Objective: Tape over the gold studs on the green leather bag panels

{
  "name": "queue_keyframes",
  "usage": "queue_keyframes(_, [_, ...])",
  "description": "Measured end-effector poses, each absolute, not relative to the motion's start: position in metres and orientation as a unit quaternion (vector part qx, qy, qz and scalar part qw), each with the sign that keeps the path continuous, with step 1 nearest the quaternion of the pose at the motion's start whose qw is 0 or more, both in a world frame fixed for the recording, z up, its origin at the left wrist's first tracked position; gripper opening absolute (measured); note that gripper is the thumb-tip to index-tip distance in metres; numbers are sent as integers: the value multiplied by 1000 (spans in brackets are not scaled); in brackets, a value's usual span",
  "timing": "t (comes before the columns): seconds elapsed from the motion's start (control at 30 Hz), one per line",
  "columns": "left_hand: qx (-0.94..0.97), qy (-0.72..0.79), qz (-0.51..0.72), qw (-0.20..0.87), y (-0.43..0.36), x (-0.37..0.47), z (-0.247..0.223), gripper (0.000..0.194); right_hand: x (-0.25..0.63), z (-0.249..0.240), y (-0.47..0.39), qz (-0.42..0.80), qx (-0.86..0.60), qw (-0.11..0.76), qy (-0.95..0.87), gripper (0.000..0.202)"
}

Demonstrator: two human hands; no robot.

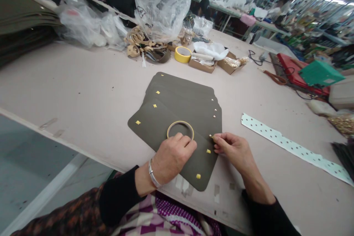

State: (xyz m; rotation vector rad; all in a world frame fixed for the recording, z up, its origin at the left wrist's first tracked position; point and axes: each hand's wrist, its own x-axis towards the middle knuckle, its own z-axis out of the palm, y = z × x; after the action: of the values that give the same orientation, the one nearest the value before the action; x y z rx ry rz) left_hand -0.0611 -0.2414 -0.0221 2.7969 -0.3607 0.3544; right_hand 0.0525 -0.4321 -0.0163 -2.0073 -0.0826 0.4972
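Observation:
Several dark olive panels (188, 92) lie overlapped and fanned out on the table. Small yellow tape pieces (155, 106) sit near their edges, and small shiny metal studs (214, 116) show along the right side. My left hand (174, 156) is closed on the near rim of a narrow yellow tape roll (180, 122), which is over the top panel. At the panel's right edge, the thumb and fingers of my right hand (235, 151) are pinched together beside a shiny stud (210, 136). Whatever lies between those fingertips is too small to make out.
Behind the panels are a wide yellow tape roll (183, 55), small cardboard boxes (203, 65), tan straps (138, 38) and a clear plastic bag (164, 5). A dotted pale strip (290, 145) lies to the right. Dark panels (24, 22) are stacked at far left.

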Motion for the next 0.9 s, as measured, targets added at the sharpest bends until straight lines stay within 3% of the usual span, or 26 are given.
queue_keyframes(0.27, [973, -115, 106, 168, -241, -59, -27, 8, 54, -5, -417, 115, -934, 292, -174, 24])
queue_keyframes(0.47, [972, -112, 112, 172, -240, -59, -28, 6, 60, -3, -417, 102, -954, 209, -187, 21])
queue_keyframes(0.57, [973, -107, 107, 172, -240, -60, -26, 4, 61, -2, -426, 40, -958, 192, -211, 31])
queue_keyframes(0.7, [973, -109, 100, 179, -240, -61, -24, 4, 58, 0, -437, -20, -912, 190, -362, 17])
queue_keyframes(0.9, [971, -102, 113, 182, -240, -61, -25, 7, 56, -3, -424, -5, -889, 86, -449, 22])
